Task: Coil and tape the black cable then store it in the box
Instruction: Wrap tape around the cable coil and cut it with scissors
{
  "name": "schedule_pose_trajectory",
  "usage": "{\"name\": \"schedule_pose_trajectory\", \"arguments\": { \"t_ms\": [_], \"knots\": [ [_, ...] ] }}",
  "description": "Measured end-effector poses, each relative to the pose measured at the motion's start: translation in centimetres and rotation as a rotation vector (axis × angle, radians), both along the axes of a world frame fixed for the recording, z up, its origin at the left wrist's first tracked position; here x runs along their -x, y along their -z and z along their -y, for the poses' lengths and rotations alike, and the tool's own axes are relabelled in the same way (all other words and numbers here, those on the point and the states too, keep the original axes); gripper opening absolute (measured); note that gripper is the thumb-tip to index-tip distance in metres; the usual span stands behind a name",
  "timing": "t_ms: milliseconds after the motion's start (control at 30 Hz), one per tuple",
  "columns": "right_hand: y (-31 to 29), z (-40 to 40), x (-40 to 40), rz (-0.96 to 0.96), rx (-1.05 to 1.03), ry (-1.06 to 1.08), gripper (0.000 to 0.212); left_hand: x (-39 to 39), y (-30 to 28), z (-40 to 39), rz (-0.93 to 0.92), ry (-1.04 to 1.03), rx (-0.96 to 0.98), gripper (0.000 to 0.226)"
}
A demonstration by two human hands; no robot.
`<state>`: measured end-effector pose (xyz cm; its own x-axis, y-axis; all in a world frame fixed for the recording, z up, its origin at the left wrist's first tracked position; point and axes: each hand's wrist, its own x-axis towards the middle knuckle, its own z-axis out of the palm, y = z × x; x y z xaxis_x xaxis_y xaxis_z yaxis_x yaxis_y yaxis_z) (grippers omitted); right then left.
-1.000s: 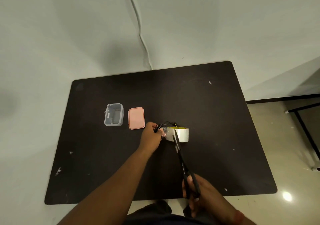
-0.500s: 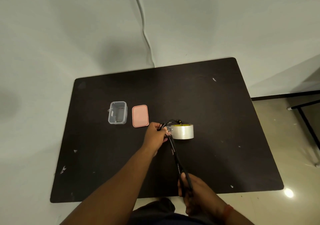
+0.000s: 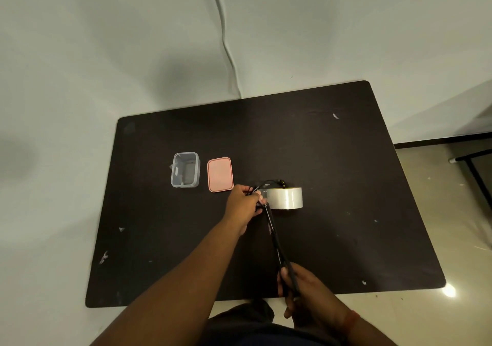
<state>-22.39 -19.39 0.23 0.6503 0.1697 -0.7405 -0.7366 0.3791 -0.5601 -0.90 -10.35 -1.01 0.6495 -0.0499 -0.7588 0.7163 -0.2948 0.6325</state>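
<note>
While the black cable (image 3: 266, 184) sits bunched in the left hand (image 3: 243, 204), fingers pinched round it just left of the tape roll (image 3: 285, 198), the right hand (image 3: 306, 291) grips the scissors (image 3: 274, 235) — blades reaching to the strip between coil and roll. A cut too near the fingers could nick the cable or skin; a slack pinch would let the coil spring open. Further left stand the pink lid (image 3: 219, 174) and open box (image 3: 185, 170) — nothing blocks the way there.

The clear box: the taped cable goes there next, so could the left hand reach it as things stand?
Probably yes. The clear box sits open, its pink lid off beside it, and bare table lies between it and the left hand.
</note>
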Motion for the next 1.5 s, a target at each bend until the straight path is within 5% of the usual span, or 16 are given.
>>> {"name": "schedule_pose_trajectory", "arguments": {
  "t_ms": [833, 1500],
  "knots": [
    [1.0, -0.2, -0.8, 0.051, 0.027, -0.044, 0.049, -0.4, 1.2, 0.1, -0.015, -0.019, -0.035, 0.019],
    [1.1, -0.5, -1.0, 0.059, 0.117, -0.051, 0.027, -0.4, 2.3, 0.0, -0.027, -0.031, -0.015, 0.014]
  ]
}}
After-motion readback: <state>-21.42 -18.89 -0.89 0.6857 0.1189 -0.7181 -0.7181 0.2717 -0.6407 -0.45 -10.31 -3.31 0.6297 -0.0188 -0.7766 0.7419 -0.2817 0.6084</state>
